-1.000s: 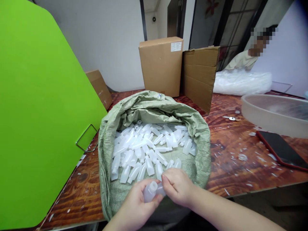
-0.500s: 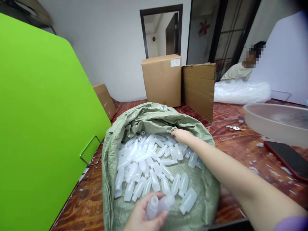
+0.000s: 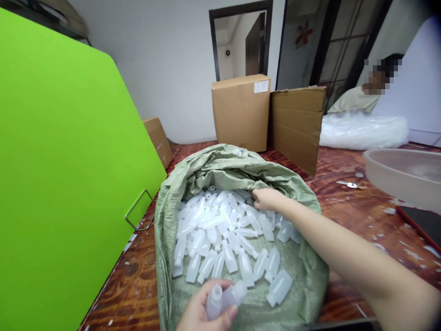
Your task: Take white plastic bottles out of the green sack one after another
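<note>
Translucent white plastic: two bottles sit in the left hand, its fingers curled round them, toward the near edge of the green sack. By appearance, these two are picked out; many remain in the pile. One held bottle stands nearly upright, mouth up; the other slants, its long axis running rightward and away. Piled bottles point variously. The right hand, fingers drawn together, reaches the far edge; its grasp cannot be told.

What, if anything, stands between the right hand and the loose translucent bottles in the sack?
Nothing visible: inside the open woven sack, the right hand is at the far side of the translucent bottles.
</note>
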Available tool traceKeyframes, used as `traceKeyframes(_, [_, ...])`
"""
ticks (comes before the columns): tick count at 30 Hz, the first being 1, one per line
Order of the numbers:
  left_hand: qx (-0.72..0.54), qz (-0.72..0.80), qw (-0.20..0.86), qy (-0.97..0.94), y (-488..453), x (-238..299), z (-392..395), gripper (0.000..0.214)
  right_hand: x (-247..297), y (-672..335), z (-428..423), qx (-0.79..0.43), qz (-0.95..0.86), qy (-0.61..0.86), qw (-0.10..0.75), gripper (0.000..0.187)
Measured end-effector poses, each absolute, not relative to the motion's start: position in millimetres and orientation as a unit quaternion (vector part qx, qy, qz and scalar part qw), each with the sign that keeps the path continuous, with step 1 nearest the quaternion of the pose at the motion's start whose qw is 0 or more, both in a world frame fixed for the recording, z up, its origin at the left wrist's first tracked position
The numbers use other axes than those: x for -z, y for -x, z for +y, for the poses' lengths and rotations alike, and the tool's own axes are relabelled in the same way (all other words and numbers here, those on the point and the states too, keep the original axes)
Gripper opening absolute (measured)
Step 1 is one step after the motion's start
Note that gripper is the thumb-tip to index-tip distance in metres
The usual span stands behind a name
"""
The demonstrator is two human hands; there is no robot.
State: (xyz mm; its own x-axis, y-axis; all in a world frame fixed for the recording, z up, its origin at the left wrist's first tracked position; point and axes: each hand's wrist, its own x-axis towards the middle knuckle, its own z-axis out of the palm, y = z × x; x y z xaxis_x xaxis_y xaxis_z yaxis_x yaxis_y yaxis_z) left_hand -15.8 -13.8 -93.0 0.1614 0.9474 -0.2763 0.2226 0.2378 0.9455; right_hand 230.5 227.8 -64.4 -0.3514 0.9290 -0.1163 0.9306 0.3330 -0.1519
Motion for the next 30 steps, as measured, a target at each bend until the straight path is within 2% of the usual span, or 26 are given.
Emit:
traceKeyframes(6, [-0.222, 0.561, 0.604, -0.521, 5.1, 68.4, -3.6, 0.055, 28.4, -220.3, 157.6, 0.200, 0.848, -0.481, -0.100, 0.031])
traceKeyframes(7, [-0.214, 0.551, 0.621, -0.514, 1.9, 66.0, -1.6, 0.053, 27.0, -213.5, 139.4, 0.236, 0.856, -0.444, -0.121, 0.030])
traceKeyframes(8, [-0.213, 0.534, 0.644, -0.505, -1.3, 64.5, 0.1, 0.051, 27.0, -206.3, 120.6, 0.317, 0.847, -0.389, -0.176, 0.028])
traceKeyframes(11, [-0.231, 0.464, 0.704, -0.486, -10.3, 62.6, 2.4, 0.042, 33.0, -188.1, 71.3, 0.495, 0.791, -0.260, -0.250, 0.034])
traceKeyframes(14, [-0.252, 0.437, 0.716, -0.482, -13.8, 60.9, 0.2, 0.032, 41.2, -182.4, 45.1, 0.496, 0.799, -0.225, -0.254, 0.039])
traceKeyframes(16, [-0.258, 0.427, 0.735, -0.460, -12.8, 60.4, -2.3, 0.035, 46.8, -184.8, 39.9, 0.499, 0.799, -0.221, -0.250, 0.035])
traceKeyframes(19, [-0.215, 0.398, 0.784, -0.425, -9.7, 63.3, -4.8, 0.031, 55.5, -191.2, 38.6, 0.591, 0.727, -0.228, -0.265, 0.027])
traceKeyframes(23, [-0.129, 0.348, 0.849, -0.377, -9.0, 72.1, -2.7, 0.021, 64.2, -195.9, 34.3, 0.682, 0.621, -0.220, -0.317, 0.027])
traceKeyframes(27, [-0.113, 0.315, 0.883, -0.330, -10.7, 79.1, 2.9, 0.017, 65.9, -199.9, 29.9, 0.667, 0.612, -0.245, -0.347, 0.025])
traceKeyframes(30, [-0.112, 0.281, 0.898, -0.320, -10.4, 79.9, 5.5, 0.019, 64.6, -204.0, 29.5, 0.606, 0.654, -0.256, -0.374, 0.022])
